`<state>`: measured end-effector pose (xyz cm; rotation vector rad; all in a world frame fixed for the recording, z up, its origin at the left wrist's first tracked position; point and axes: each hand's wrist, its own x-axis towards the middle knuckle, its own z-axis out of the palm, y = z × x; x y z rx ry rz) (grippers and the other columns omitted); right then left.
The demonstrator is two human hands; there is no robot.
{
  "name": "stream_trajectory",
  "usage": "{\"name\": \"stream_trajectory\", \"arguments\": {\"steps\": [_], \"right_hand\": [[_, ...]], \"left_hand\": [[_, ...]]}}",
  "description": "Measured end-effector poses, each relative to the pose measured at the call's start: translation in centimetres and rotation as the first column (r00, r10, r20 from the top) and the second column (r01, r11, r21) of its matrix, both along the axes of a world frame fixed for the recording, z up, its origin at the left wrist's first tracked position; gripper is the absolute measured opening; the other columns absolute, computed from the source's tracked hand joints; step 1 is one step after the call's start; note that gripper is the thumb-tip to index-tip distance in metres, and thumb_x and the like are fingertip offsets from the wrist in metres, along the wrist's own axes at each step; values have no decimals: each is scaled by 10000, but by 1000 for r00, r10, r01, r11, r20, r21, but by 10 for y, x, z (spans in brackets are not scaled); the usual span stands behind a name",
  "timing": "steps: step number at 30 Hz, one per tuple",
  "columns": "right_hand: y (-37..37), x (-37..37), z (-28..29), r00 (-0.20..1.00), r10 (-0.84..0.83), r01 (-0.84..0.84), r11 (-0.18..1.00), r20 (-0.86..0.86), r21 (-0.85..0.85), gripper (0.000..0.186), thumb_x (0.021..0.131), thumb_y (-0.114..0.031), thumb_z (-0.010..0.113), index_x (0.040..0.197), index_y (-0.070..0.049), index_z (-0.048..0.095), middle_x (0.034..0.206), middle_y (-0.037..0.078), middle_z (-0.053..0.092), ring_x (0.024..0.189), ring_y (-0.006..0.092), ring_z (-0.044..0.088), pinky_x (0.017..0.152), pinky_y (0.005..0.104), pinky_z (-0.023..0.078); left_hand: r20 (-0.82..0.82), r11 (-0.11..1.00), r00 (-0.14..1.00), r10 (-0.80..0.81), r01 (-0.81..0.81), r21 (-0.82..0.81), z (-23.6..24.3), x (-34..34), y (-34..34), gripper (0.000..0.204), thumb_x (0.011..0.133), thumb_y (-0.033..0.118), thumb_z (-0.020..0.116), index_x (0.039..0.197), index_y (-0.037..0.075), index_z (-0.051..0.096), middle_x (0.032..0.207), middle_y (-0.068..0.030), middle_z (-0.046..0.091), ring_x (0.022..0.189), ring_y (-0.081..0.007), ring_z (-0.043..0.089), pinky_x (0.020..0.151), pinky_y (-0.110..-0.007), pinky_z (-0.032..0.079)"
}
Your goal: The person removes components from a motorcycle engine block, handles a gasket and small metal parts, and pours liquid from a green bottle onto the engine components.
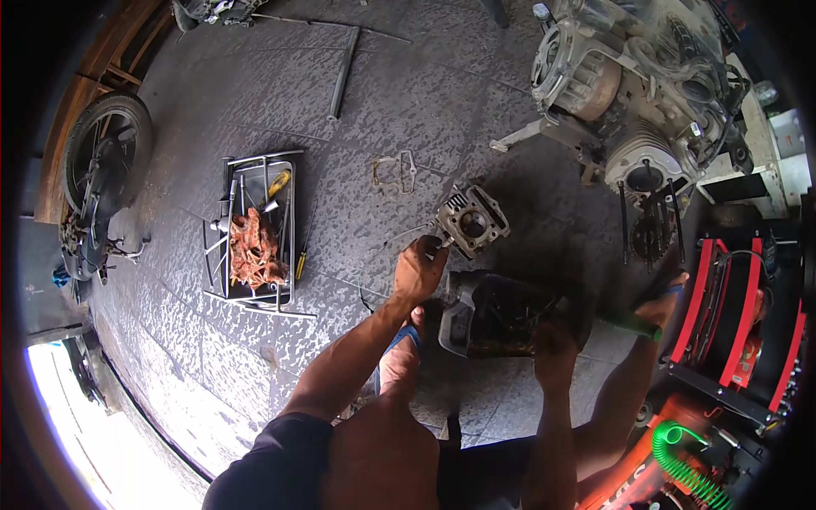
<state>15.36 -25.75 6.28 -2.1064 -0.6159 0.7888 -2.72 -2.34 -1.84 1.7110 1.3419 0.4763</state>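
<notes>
In front of me, a metal engine cylinder head (491, 212) is tilted above the stone-patterned floor, its round opening facing up. My left hand (419, 270) is closed on its lower left edge. Just below stands a dark, cut-open plastic jug (457, 330) used like a basin, with dark contents I cannot make out. Over the jug's right side is my right hand (554, 347), its fingers blurred and in shadow. A thin flat gasket (408, 172) lies on the floor beyond the cylinder head.
A tray (293, 229) with metal bars, a reddish rag (253, 246) and a yellow-handled screwdriver (278, 184) sits left. A partly dismantled engine (595, 76) stands far right, above a red-and-black tool cabinet (738, 306). A green bottle-like object (633, 325) is near my right foot. A metal bar (343, 72) lies far ahead.
</notes>
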Motion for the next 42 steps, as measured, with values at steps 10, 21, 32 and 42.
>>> {"name": "stream_trajectory", "arguments": {"steps": [10,21,32,42], "right_hand": [[-8,23,1,982,-127,125,992,137,26,150,877,-26,624,1005,21,688,862,73,686,782,123,614,712,259,482],[-42,27,-13,927,-341,346,938,-159,11,255,892,-182,658,1030,31,674,762,61,657,609,114,586,542,273,480],[-31,10,-10,921,-286,317,945,-263,83,265,911,-208,671,1036,25,643,782,62,654,563,115,581,494,253,476],[-28,10,-13,945,-244,258,965,-216,41,302,901,-245,686,1043,20,660,802,60,678,591,101,600,503,240,482]], "left_hand": [[39,1000,999,6,-7,27,12,-18,-7,319,896,262,635,1076,2,673,963,-192,718,869,-284,712,777,-364,541],[246,978,948,-203,207,6,65,23,-56,205,884,163,678,1015,5,683,874,-144,697,747,-204,677,656,-344,532],[143,914,918,-369,330,236,51,10,-68,194,862,142,660,1006,12,661,923,-182,662,791,-356,677,667,-410,538],[85,975,980,-180,166,145,35,-14,-47,193,877,159,619,983,9,677,908,-191,676,839,-357,679,723,-410,537]]}}
